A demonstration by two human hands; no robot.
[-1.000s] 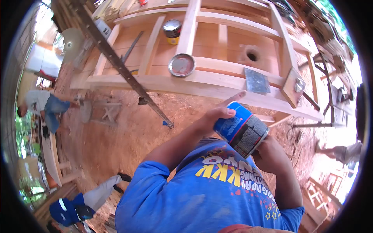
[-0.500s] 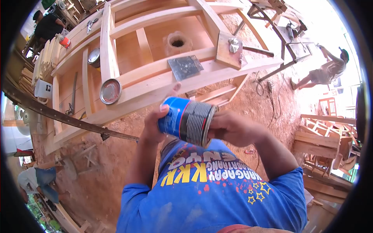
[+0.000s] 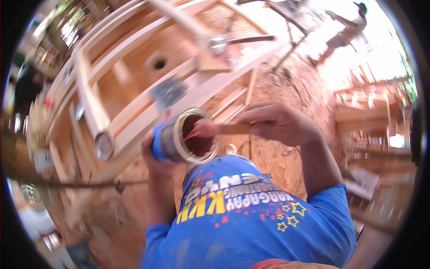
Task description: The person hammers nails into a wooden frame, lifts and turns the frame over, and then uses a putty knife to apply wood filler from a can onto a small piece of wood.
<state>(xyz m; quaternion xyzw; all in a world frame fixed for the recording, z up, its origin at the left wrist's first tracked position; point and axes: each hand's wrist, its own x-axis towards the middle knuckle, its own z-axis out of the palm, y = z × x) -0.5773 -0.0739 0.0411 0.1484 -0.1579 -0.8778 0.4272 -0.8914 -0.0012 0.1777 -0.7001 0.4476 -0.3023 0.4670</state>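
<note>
My left hand [image 3: 154, 157] is wrapped round a blue and grey can [image 3: 168, 140], tilted with its open mouth toward my right. Reddish-brown material coats the inside of the can. Between the fingers of my right hand [image 3: 282, 123] is a flat wooden stick [image 3: 235, 129], its far end at the can's mouth. A lump of reddish-brown paste [image 3: 204, 128] sits on that end, with a thin strand trailing into the can. Whether the stick has a blade under the paste is hidden.
A large pale wooden frame [image 3: 130, 130] fills the upper left. On it lie a dark flat plate [image 3: 169, 91], a round lid [image 3: 104, 145] and a small board [image 3: 212, 62] with a shiny lump. Stacked wooden pieces [image 3: 371, 110] are at right; a person [image 3: 349, 31] stands beyond.
The can has moved left and turned its mouth toward view. My right hand has drawn back, bringing the stick and paste out to the rim. The whole view has shifted and blurred.
</note>
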